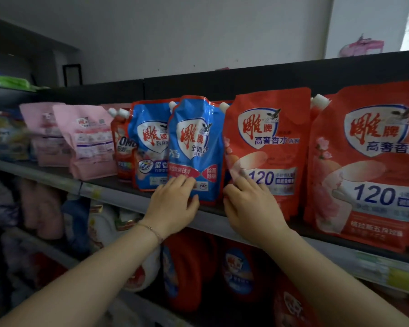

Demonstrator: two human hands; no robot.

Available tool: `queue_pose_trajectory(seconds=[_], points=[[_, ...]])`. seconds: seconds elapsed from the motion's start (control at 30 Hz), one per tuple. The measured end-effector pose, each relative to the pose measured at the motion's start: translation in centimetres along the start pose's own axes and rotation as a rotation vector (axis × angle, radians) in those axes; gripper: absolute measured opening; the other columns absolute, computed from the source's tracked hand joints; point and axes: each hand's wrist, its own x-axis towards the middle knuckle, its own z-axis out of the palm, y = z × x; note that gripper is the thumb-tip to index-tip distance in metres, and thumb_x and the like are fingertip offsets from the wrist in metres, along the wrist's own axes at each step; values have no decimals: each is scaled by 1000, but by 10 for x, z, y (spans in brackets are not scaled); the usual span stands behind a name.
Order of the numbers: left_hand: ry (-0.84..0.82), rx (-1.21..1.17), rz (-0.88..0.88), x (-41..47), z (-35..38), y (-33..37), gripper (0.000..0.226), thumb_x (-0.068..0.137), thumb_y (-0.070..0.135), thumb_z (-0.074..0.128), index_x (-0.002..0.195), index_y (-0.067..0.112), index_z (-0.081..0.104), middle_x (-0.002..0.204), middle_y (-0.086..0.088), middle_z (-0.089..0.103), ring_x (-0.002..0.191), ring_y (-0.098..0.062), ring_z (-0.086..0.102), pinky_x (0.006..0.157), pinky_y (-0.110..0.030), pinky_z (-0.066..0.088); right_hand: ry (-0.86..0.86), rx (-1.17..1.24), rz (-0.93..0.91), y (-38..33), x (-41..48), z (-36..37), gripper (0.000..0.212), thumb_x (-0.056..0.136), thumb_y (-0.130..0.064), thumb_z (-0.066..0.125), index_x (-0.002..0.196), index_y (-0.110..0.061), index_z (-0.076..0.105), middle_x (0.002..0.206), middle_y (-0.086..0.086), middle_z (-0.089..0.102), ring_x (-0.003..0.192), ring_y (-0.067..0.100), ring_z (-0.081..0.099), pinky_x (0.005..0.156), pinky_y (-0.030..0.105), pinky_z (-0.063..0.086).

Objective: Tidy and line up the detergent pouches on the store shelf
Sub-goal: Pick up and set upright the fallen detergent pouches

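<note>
1. Blue pouch (pixel 195 147) has the left hand (pixel 172 205) on its lower front. Fingers (pixel 182 181) are lightly bent and laid on the printed face, thumb (pixel 194 200) against the bottom corner. No wrap around the pouch shows.
2. Left forearm comes up from low left, wrist slightly bent back, thin bracelet (pixel 151 230) on it.
3. Right hand (pixel 248 208) is just right of that, palm away. Its fingertips are up on the lower-left edge of the red pouch (pixel 269 142), the thumb spread toward the blue pouch. That area is blurred, so whether it pinches the edge is unclear.
4. Both pouches stand upright and touching above the hands, on the dark shelf (pixel 213 221), whose front rail runs under both wrists.
5. Just left of the left hand is a second blue pouch (pixel 149 147), partly behind the first.
6. Further left are a small red pouch (pixel 122 149) and pink bags (pixel 87 140).
7. Far right of the right hand is a larger red pouch (pixel 368 166).
8. Below the hands are red bottles (pixel 189 267) on the lower shelf.
</note>
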Motion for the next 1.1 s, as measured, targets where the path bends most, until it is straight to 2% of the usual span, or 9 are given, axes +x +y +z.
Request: queue_pose_trajectory(seconds=[0.07,0.17,0.33,0.43,0.53,0.67,0.83,1.03,1.1], points=[[-25,-19,-88,1,-5,-18,24,92,35,49,111,20,51,104,4,53,92,-18,55,70,-32,41,-78,59,-18,-14,11,3,16,85,-26,57,92,-13,63,87,5,59,82,27,60,67,38,48],[-87,-72,-200,7,-4,-44,31,93,38,50,118,21,44,113,3,51,92,-15,52,67,-30,41,-184,177,103,-32,27,10,28,92,-32,51,114,-15,56,107,3,54,97,24,56,75,39,50],[-219,-567,-335,30,8,-77,60,86,40,65,133,18,35,137,1,43,121,-17,46,98,-34,44,-270,340,458,-46,59,36,54,91,-36,57,133,-13,31,125,9,44,113,29,53,86,39,49],[-263,-709,-326,48,16,-89,71,79,40,74,133,16,35,133,3,46,114,-11,48,94,-26,42,-246,363,608,-51,75,50,87,86,-40,65,146,-8,12,138,17,33,126,36,43,97,42,42],[-231,-833,-340,65,25,-98,86,64,44,84,132,20,37,131,2,52,115,-14,53,98,-36,47,-257,321,662,-53,84,58,118,75,-45,77,150,-10,-8,149,21,17,135,39,31,106,45,35],[-230,-967,-329,81,38,-105,87,51,38,92,123,22,45,121,8,58,109,-12,56,95,-38,49,-185,454,720,-49,90,73,138,67,-32,86,146,-23,-27,157,17,-1,141,37,24,110,48,34],[-208,-1217,-300,96,53,-112,78,49,19,93,116,18,52,106,7,68,97,-8,65,81,-29,57,-105,322,632,-59,101,88,141,69,-23,84,125,-59,-40,139,18,24,115,41,49,94,54,46],[-82,-1213,-309,101,70,-131,88,54,14,92,120,15,35,112,10,55,99,-1,55,74,-11,49,-154,211,617,-66,119,101,125,74,-37,79,127,-64,-31,147,23,5,131,44,28,104,52,39],[-45,-1171,-295,99,73,-129,87,55,17,92,117,15,31,118,7,51,108,-6,52,84,-16,46,-162,209,649,-62,120,100,124,72,-40,80,132,-62,-27,143,21,10,126,42,34,100,48,41]])
